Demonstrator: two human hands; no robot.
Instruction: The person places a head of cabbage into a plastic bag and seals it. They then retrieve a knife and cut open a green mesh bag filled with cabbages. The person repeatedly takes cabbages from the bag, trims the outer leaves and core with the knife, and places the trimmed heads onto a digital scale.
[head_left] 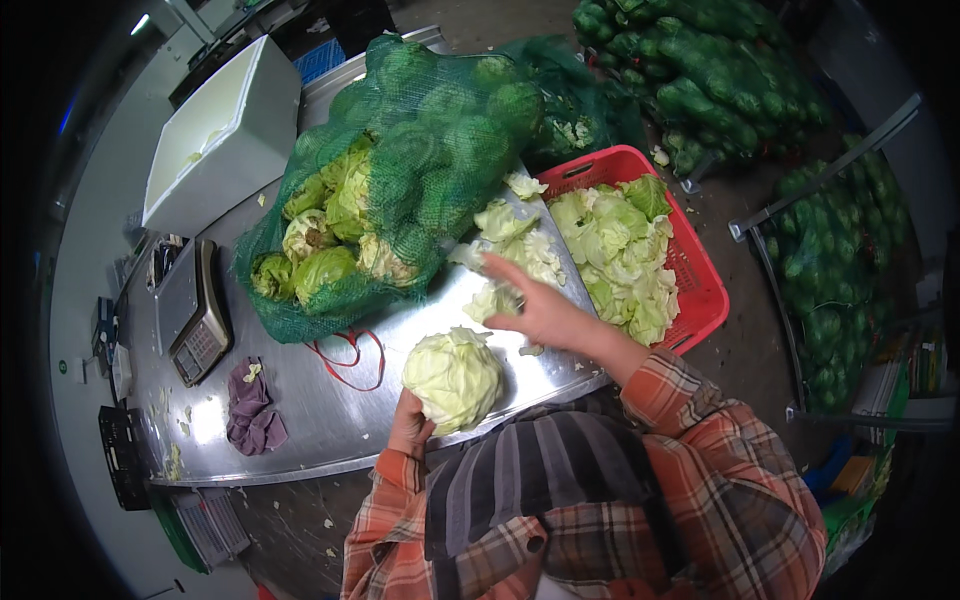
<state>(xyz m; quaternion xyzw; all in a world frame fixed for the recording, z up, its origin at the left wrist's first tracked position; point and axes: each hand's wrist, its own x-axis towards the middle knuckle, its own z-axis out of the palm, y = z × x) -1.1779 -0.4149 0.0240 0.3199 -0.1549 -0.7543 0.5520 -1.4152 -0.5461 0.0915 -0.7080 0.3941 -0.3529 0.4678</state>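
Observation:
A pale green cabbage head (452, 374) rests in my left hand (410, 422) at the steel table's front edge (300, 465); the fingers curl under it. My right hand (545, 315) is open, thumb and fingers apart, over loose pale leaves (512, 245) to the cabbage's upper right, partly touching or just above them. A green mesh sack (430, 170) of cabbages lies behind, its open end showing several heads. A red crate (700, 300) full of trimmed leaves sits at the table's right. A red cord (355, 365) lies left of the cabbage.
At left are a scale (195, 325), a purple cloth (255, 420) and a white foam box (215, 125). Stacked cabbage sacks (700, 75) stand at the back right, with more (830, 280) beyond a metal rail (820, 180) on the right. A black crate (120, 465) is at the far left.

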